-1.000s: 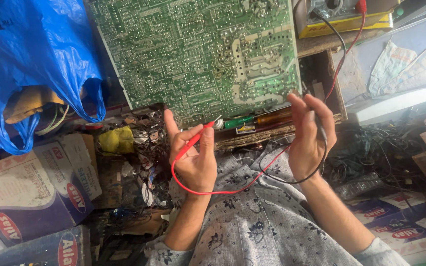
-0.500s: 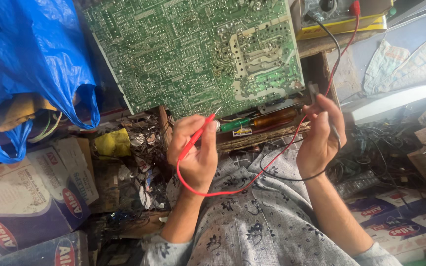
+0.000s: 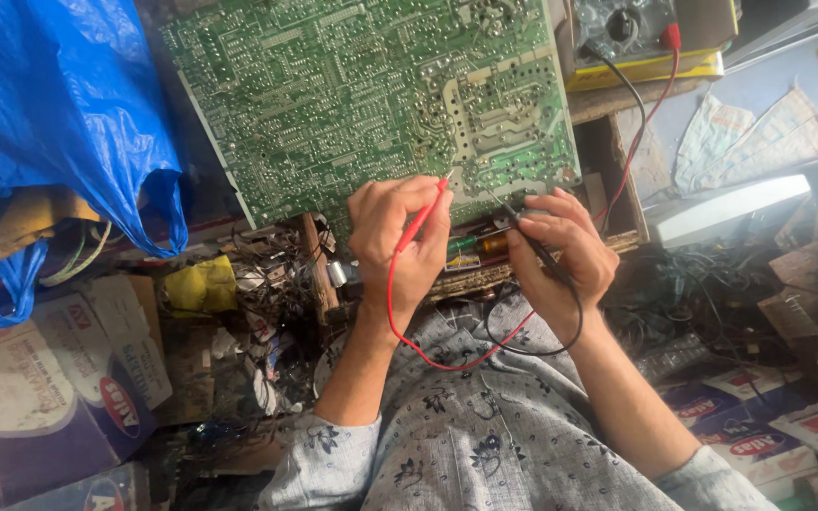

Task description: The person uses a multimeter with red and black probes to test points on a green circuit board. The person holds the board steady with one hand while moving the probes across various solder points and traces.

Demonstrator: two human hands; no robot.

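Green circuit board point(image 3: 371, 95) stands tilted, solder side facing the camera, at 12 o'clock from both hands. Left hand point(image 3: 400, 237) grasps the red probe point(image 3: 420, 218) — long axis runs from 7 to 1 o'clock, tip touching the board's lower edge. Right hand point(image 3: 560, 251) pinches the black probe point(image 3: 523, 232), axis from 4 to 10 o'clock, tip just beside the same edge. The tips converge; the left is nearer the board. Both leads point(image 3: 456, 355) loop over the lap; the meter point(image 3: 641, 38) sits at 1 o'clock.
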